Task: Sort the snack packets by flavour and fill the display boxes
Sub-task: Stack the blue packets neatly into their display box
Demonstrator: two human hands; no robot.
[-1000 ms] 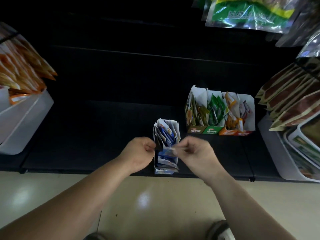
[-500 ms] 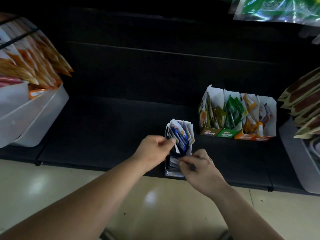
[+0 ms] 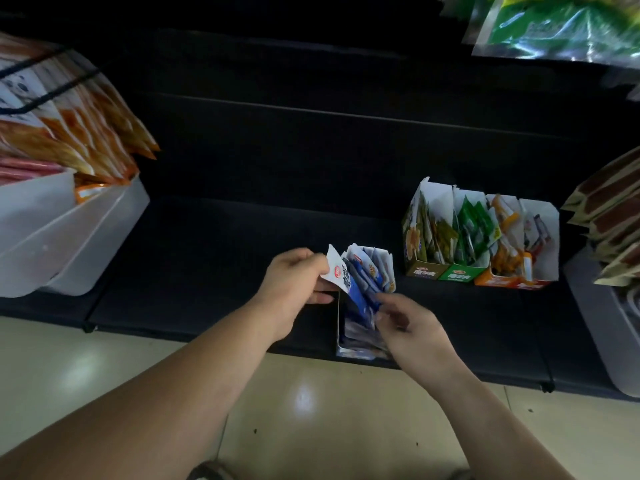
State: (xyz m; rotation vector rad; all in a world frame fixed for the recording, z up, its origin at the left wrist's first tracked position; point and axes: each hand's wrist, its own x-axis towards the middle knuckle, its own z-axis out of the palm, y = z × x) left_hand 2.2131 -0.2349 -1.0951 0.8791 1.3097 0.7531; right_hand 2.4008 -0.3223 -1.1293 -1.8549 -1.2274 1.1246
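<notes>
Both hands at the blue display box, which sits on the front edge of the black shelf.
Left hand pinches a white-and-blue packet by its top corner, tilted, at the box's upper left. Right hand is curled over the blue packets standing in the box; it looks like a thumb-finger pinch, but it's blurred. Hands apart. Olive box, green box and orange box touch in a row further right.
</notes>
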